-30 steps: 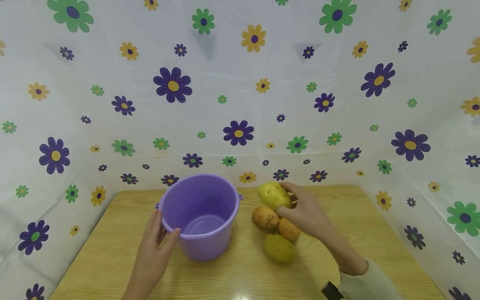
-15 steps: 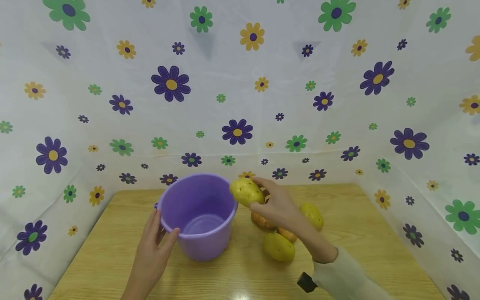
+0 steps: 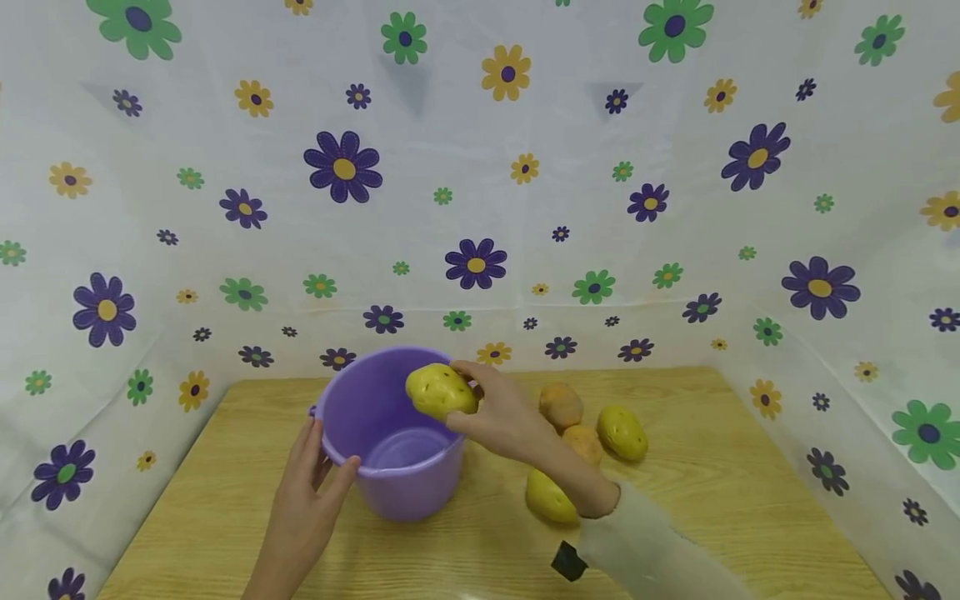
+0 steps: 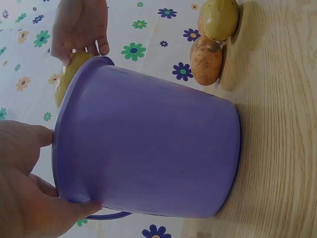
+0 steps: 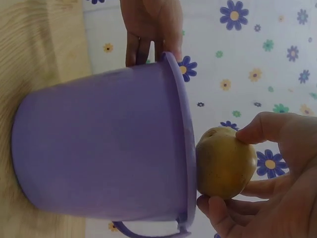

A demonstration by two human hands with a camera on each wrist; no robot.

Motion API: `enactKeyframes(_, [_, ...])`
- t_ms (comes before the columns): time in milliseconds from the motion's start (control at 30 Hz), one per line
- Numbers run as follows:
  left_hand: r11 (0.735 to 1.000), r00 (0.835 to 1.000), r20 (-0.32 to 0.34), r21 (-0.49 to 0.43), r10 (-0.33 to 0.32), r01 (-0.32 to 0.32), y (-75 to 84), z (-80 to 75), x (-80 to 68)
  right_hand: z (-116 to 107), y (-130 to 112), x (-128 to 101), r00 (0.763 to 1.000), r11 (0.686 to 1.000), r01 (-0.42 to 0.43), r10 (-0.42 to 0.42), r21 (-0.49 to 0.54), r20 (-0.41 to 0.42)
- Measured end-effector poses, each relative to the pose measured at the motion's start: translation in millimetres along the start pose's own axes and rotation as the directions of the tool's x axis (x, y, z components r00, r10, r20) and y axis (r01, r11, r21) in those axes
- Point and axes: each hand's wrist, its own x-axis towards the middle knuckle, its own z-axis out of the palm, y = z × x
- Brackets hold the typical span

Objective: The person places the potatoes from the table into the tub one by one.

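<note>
A purple bucket stands upright on the wooden table, its inside bare as far as the head view shows. My left hand grips its rim at the near left side, thumb and fingers spread along the edge. Between the thumb and fingers of my right hand is a yellow potato, held over the right part of the bucket's opening. In the right wrist view this potato appears just above the rim. To the right lie yellow potatoes and brownish potatoes, partly hidden by my right forearm.
A white cloth with printed flowers walls the table at the back and both sides. The bucket's handle hangs at its side. A small black object sits by my right sleeve.
My right hand has lifted the yellow potato from the pile and carried it left, over the bucket. The left hand and the bucket stay in place.
</note>
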Motion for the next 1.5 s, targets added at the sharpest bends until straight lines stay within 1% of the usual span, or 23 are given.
enactKeyframes(133, [1.000,1.000,-0.001,-0.003,0.001,-0.001,0.2,0.1,-0.2,13,-6,6,1.000,1.000,0.006,-0.006,-0.018,0.027])
enactKeyframes(200, [1.000,1.000,0.001,0.000,0.002,-0.002,0.2,-0.1,-0.4,19,-9,8,0.999,1.000,0.014,-0.014,-0.009,0.037])
enactKeyframes(367, [1.000,1.000,0.008,0.002,0.008,-0.008,0.1,-0.4,-0.9,34,-15,12,0.998,0.999,0.037,-0.036,-0.018,0.042])
enactKeyframes(633, [1.000,1.000,0.012,0.010,0.003,-0.003,-0.6,0.0,-0.8,51,-22,17,0.995,0.998,0.059,-0.056,-0.033,0.079])
enactKeyframes(1100, [1.000,1.000,0.017,0.010,-0.018,0.018,1.0,-0.6,-2.0,61,-22,18,0.996,0.994,0.044,-0.035,-0.102,0.084])
enactKeyframes(1333, [1.000,0.999,0.017,0.015,-0.027,0.027,-0.7,0.0,-1.6,64,-21,18,0.995,0.990,0.058,-0.048,-0.125,0.083])
enactKeyframes(1500, [1.000,1.000,0.018,0.002,-0.016,0.016,-1.6,-0.3,-1.7,64,-21,18,0.994,0.989,0.073,-0.061,-0.131,0.092])
